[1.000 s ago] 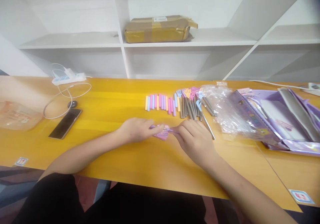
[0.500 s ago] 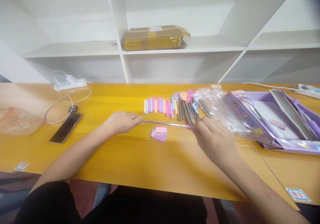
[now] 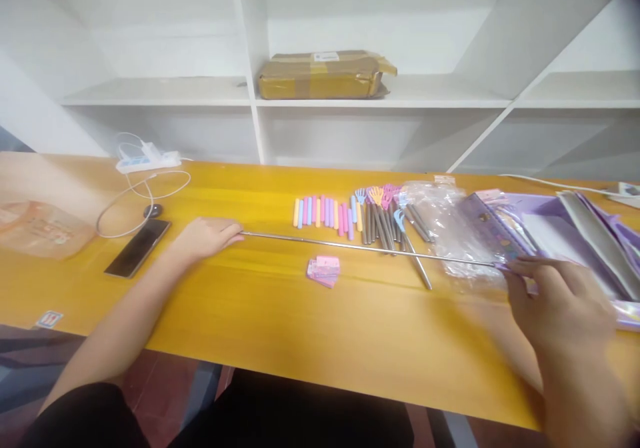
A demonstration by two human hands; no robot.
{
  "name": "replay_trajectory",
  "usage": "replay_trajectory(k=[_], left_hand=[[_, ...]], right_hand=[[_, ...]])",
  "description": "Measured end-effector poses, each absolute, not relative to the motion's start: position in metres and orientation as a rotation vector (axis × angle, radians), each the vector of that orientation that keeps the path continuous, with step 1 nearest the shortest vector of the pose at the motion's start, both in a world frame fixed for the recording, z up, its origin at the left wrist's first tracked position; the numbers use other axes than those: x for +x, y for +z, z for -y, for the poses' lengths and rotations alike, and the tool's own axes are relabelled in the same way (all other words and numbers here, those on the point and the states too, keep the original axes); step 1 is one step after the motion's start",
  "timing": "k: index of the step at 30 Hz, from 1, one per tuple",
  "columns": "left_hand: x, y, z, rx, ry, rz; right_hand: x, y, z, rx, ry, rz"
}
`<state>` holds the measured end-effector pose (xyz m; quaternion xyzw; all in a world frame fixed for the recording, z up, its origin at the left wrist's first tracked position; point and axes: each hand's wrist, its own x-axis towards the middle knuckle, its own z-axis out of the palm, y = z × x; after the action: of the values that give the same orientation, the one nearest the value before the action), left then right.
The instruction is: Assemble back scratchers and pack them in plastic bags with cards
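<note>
A long, thin metal rod [image 3: 350, 245] stretches across the table between my hands. My left hand [image 3: 213, 236] pinches its left end. Around the rod's purple right end, my right hand [image 3: 555, 295] is closed. Behind the rod lies a row of pastel tubes [image 3: 327, 213] in yellow, blue, pink and purple. Beside them is a pile of metal-handled scratchers [image 3: 380, 215] with coloured claw heads. One blue-headed scratcher [image 3: 417, 265] lies slanted, its handle end pointing toward me. Small pink cards [image 3: 324, 270] are stacked in front of the rod.
Clear plastic bags [image 3: 440, 225] lie beside a purple box [image 3: 545, 205] on the right. A phone [image 3: 137, 248], a round black object [image 3: 153, 211], a white cable, a power strip [image 3: 150, 161] and an orange bag [image 3: 43, 228] are left. A taped carton [image 3: 323, 78] sits on the shelf.
My hands have moved far apart, the right one most, and the rod between them is much longer. The blue-headed scratcher's handle now shows in full. The view has shifted slightly.
</note>
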<state>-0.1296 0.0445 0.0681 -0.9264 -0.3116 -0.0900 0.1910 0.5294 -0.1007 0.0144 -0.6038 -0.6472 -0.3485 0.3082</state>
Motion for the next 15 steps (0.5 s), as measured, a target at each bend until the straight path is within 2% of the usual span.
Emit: replay_trajectory(k=[9,15], left_hand=[[-0.136,0.083,-0.028,-2.467,-0.393,0.965],[-0.135,0.08,-0.03,-2.375,-0.482,1.151]], right_hand=[[0.533,-0.004,0.101,-1.624,-0.655,1.597],[0.539,-0.012,0.098,-1.609,-0.676,1.622]])
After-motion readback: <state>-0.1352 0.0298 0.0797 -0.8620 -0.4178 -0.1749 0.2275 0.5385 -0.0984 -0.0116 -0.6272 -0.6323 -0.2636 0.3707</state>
